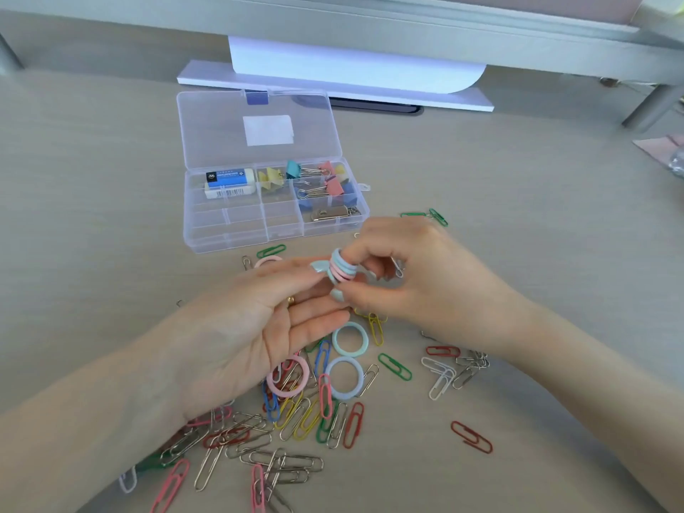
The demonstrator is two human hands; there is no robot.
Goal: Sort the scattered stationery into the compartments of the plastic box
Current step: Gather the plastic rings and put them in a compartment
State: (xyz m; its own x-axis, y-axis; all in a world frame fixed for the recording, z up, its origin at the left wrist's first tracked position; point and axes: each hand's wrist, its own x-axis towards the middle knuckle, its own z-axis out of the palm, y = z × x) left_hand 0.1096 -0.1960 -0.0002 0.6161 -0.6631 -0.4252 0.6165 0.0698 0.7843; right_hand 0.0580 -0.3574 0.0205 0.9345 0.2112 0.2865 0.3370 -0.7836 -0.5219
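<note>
- Progress: partial; clear plastic compartment box (225,231) holds white eraser (229,182) and coloured binder clips (318,179).
- Both hands, left (255,327) and right (399,275), grasp stacked pastel rings (342,270).
- Remaining: wire paperclips (296,420) and loose rings (349,338) on the table (555,253).

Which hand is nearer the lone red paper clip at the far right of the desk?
Right. The right hand is up above the red paper clip, with its forearm running just beside it. The left hand is well off to the clip's left, across the pile.

Pale wood-grain desk (518,179), white monitor stand (333,87) at back, grey shelf frame (647,105), bright daylight
</note>
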